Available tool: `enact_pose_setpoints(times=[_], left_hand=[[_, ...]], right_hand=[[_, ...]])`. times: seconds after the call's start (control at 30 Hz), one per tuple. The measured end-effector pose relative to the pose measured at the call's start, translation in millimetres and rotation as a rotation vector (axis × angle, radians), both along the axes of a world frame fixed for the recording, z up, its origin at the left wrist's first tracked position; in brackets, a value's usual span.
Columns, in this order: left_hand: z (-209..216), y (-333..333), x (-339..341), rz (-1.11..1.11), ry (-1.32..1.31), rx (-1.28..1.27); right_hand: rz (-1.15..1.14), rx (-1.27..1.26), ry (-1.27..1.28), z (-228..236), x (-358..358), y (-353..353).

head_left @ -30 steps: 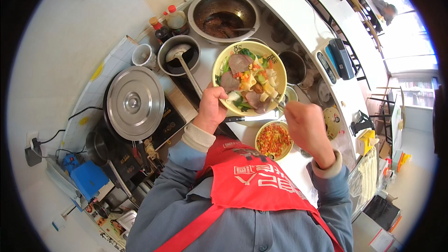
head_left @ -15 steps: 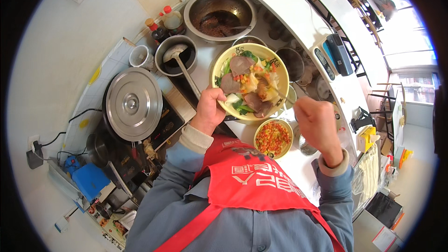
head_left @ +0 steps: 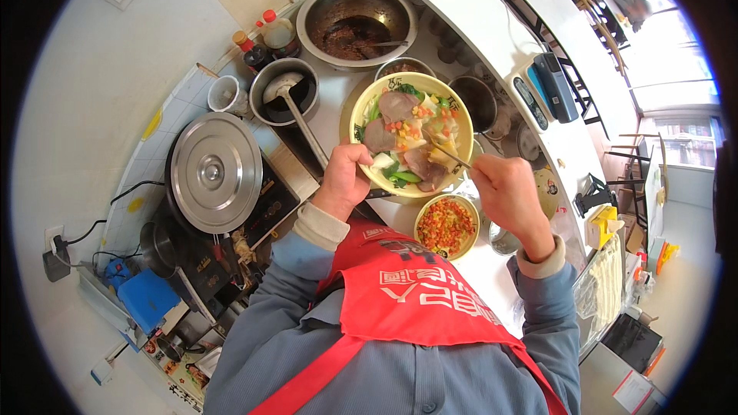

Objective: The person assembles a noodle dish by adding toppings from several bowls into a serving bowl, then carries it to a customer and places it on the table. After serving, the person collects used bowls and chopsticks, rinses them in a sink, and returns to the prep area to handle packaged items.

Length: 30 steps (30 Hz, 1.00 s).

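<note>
A pale yellow bowl (head_left: pixel 462 131) is held up over the counter, filled with sliced meat (head_left: pixel 397 106), leafy greens (head_left: pixel 404 177), pale soft pieces and diced vegetables. My left hand (head_left: pixel 344 180) grips its lower-left rim, the thumb over the edge. In my right hand (head_left: pixel 507 194) is the thin handle of a metal utensil (head_left: pixel 453 157); its far end reaches into the food, and its shape is hidden there. Just below stands a smaller bowl of red and yellow diced vegetables (head_left: pixel 446 226).
Beyond the held bowl sits a large steel basin (head_left: pixel 311 27) of dark sauce. Left of it are a pot with a ladle (head_left: pixel 286 88), bottles (head_left: pixel 278 34) and a lidded pot (head_left: pixel 215 171). Several containers (head_left: pixel 474 101) stand right; a scale (head_left: pixel 530 102) rests on the raised ledge.
My right hand has moved slightly left and lower, and the utensil's handle shows more clearly in the food. The left hand still holds the bowl.
</note>
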<state>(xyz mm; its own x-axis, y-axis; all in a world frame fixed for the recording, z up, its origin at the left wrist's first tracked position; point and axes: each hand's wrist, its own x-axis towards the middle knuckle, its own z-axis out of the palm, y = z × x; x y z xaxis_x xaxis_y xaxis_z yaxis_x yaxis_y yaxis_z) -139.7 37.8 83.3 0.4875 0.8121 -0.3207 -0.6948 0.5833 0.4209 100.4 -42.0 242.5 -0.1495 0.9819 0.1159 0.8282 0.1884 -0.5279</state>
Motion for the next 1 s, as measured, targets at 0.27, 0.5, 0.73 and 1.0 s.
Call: enact_pose_setpoints(times=[0.27, 0.5, 0.73, 1.0], left_hand=[[-0.6, 0.5, 5.3, -0.011, -0.009, 0.055], [-0.6, -0.4, 15.4, -0.042, -0.010, 0.037], [1.4, -3.0, 4.4, -0.070, -0.025, 0.042], [14.7, -11.0, 11.5, -0.013, 0.075, 0.092]], right_hand=[[-0.059, 0.052, -0.075, 2.9, 10.1, -16.8], [-0.016, 0.058, -0.114, 7.0, 6.4, -28.8], [-0.077, 0.103, -0.029, 9.8, 8.4, -23.5], [-0.192, -0.098, 0.093, -19.1, 36.1, -10.3]])
